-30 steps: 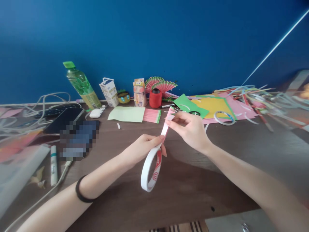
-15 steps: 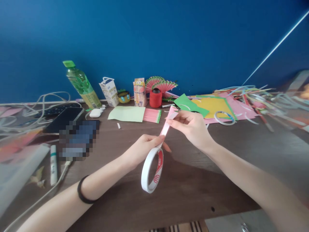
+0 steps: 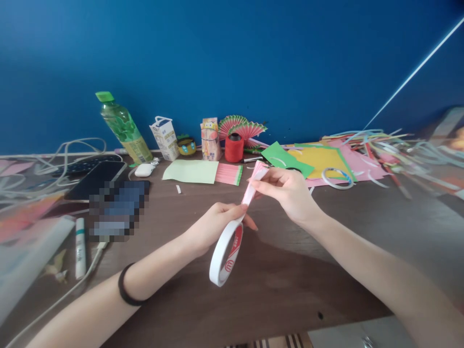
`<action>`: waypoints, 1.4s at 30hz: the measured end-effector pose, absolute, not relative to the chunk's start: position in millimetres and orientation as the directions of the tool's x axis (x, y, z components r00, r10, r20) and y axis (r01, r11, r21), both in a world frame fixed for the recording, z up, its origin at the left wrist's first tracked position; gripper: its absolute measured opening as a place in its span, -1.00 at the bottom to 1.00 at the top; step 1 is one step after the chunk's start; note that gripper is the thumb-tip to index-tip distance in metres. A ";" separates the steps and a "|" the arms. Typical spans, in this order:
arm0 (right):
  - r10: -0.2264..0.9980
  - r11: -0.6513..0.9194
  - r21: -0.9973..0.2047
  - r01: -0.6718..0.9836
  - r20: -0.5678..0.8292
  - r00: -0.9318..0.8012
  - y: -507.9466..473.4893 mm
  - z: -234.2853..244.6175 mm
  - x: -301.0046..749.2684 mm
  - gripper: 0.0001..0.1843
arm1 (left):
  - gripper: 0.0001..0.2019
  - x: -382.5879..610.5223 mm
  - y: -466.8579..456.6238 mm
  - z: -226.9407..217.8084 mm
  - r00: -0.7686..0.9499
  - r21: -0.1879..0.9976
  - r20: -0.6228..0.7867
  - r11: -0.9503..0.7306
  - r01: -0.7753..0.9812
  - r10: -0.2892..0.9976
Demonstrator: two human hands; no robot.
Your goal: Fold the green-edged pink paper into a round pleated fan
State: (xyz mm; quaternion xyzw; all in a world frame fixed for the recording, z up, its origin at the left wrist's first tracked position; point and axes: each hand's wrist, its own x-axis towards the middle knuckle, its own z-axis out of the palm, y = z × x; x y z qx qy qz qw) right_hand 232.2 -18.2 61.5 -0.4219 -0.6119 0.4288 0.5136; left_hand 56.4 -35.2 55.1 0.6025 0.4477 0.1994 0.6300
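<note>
Fingers (image 3: 237, 210) of the left hand (image 3: 213, 224) clamp the tape roll (image 3: 217, 255); the right hand (image 3: 290, 193) pinches its free strip (image 3: 249, 192), which wants even tension.

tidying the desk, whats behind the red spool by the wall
Two pleated pink-and-green paper fans stand behind the red spool, against the blue wall. The spool covers their lower ends, so how they are propped cannot be seen.
</note>
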 end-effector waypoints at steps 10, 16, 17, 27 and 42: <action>0.957 0.284 -0.953 0.107 0.275 -0.095 -19.7 63.4 231.9 -0.80 | -0.54 55.3 -35.0 55.2 0.547 0.939 -0.339 0.239 0.248 0.766; 0.956 0.288 -0.951 0.109 0.277 -0.099 -19.3 63.1 232.1 -0.81 | -0.53 54.7 -33.0 51.9 0.567 0.945 -0.326 0.240 0.222 0.757; 0.955 0.289 -0.951 0.110 0.278 -0.101 -19.4 63.0 232.0 -0.81 | -0.53 54.8 -32.7 51.8 0.565 0.945 -0.326 0.240 0.223 0.758; 0.952 0.295 -0.949 0.111 0.283 -0.113 -18.6 61.3 232.8 -0.81 | -0.53 55.6 -31.9 51.4 0.553 0.937 -0.348 0.256 0.239 0.757; 0.952 0.287 -0.954 0.086 0.274 -0.139 -18.6 60.0 233.1 -0.79 | -0.55 54.9 -32.1 54.4 0.580 0.940 -0.341 0.258 0.224 0.739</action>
